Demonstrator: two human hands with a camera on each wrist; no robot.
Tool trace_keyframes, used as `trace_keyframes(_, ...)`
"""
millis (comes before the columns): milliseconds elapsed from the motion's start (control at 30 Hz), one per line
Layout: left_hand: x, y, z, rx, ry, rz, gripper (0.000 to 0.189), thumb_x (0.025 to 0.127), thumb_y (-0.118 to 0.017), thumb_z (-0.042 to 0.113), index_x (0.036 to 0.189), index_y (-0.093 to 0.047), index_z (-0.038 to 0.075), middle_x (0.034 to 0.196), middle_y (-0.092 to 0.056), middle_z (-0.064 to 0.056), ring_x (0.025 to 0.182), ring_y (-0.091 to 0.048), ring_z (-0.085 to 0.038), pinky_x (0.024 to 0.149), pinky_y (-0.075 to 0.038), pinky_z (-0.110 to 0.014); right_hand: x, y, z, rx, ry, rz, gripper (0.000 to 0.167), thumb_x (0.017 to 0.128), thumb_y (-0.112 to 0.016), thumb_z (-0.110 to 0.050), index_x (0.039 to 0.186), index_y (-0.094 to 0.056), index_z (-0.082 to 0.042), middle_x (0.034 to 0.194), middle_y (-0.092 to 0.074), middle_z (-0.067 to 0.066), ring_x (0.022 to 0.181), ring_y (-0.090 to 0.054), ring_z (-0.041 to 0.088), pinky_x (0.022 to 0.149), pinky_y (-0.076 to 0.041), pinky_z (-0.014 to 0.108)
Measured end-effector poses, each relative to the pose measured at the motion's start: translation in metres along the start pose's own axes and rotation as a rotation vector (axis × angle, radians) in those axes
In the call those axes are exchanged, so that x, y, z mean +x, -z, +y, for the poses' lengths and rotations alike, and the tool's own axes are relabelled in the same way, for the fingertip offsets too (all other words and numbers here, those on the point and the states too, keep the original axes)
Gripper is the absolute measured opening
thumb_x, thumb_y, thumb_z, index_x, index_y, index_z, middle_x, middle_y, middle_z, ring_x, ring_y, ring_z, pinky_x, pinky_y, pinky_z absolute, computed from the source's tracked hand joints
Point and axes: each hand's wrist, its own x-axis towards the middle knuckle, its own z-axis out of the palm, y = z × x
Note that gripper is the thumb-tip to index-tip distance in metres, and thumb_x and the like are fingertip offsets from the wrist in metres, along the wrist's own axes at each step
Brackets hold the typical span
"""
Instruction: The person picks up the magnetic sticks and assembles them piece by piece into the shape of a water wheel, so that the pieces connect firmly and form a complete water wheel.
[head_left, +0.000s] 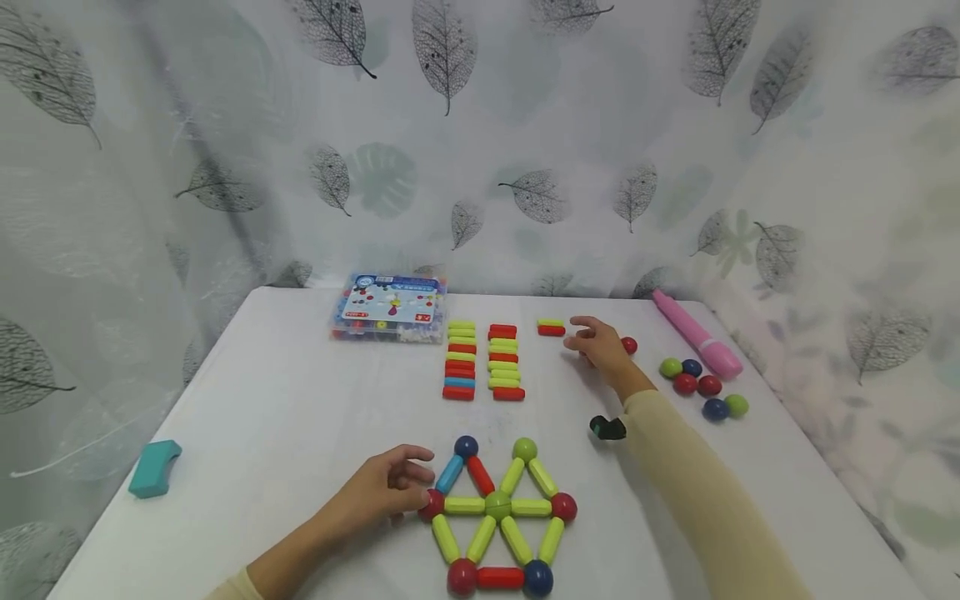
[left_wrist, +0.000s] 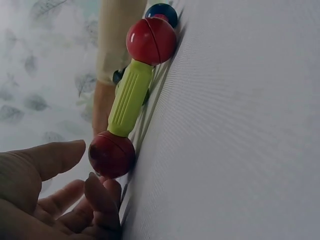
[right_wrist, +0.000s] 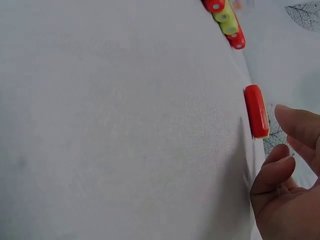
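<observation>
On white table (head_left: 300,375), frame (head_left: 498,505) of balls and rods lies near front. Left hand (head_left: 382,487), loosely curled at red ball (head_left: 435,506), seemingly grasps nothing. Right hand (head_left: 596,343), empty, hovers by red rod (head_left: 551,331): likely fetching step; next needs pinch.

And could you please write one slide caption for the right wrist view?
Right hand near a short, glossy red rod on a white tabletop, with red and yellow-green rods at top.

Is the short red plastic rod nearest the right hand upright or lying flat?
Lying flat: in the head view, the short red plastic rod stretches lengthwise along the white tabletop.
</observation>
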Motion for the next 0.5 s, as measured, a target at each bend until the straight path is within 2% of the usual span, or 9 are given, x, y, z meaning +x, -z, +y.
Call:
trace_keyframes(100,0.000,0.000,-0.001,0.003,-0.018,-0.032,0.058,0.088,-0.079,0.020,0.139,-0.055,0.007,0.116,-0.070,-0.007,0.091,-0.063,-0.021,0.065,-0.052,-0.029,0.005,-0.002,-0.001,-0.045,0.015,0.000,0.057,0.098,-0.068,-0.022,0.151,-0.047,-0.018,0.149,-0.045,0.017,0.113,-0.052,0.032,0.101,-0.049,0.043)
trace_keyframes(200,-0.001,0.000,-0.002,0.012,-0.017,-0.028,0.058,0.087,-0.080,0.019,0.139,-0.056,0.007,0.115,-0.070,-0.006,0.090,-0.062,-0.021,0.063,-0.050,-0.028,0.010,-0.003,-0.002,-0.074,0.027,-0.018,0.055,0.098,-0.067,-0.023,0.150,-0.048,-0.018,0.153,-0.042,0.018,0.124,-0.050,0.036,0.110,-0.044,0.049)
trace_keyframes(333,0.000,-0.001,-0.002,0.017,-0.006,-0.027,0.058,0.086,-0.080,0.018,0.138,-0.057,0.007,0.115,-0.070,-0.006,0.089,-0.062,-0.021,0.061,-0.048,-0.028,0.015,-0.006,-0.002,-0.142,-0.008,-0.023,0.051,0.098,-0.067,-0.025,0.147,-0.052,-0.018,0.151,-0.044,0.017,0.129,-0.048,0.036,0.112,-0.042,0.050)
trace_keyframes(500,0.002,-0.002,-0.001,0.022,-0.002,-0.027,0.056,0.087,-0.080,0.018,0.137,-0.058,0.008,0.115,-0.070,-0.005,0.089,-0.062,-0.020,0.061,-0.048,-0.027,0.018,-0.009,-0.004,-0.242,-0.023,0.021,0.040,0.098,-0.069,-0.024,0.135,-0.059,-0.014,0.140,-0.051,0.017,0.125,-0.048,0.035,0.109,-0.044,0.049)
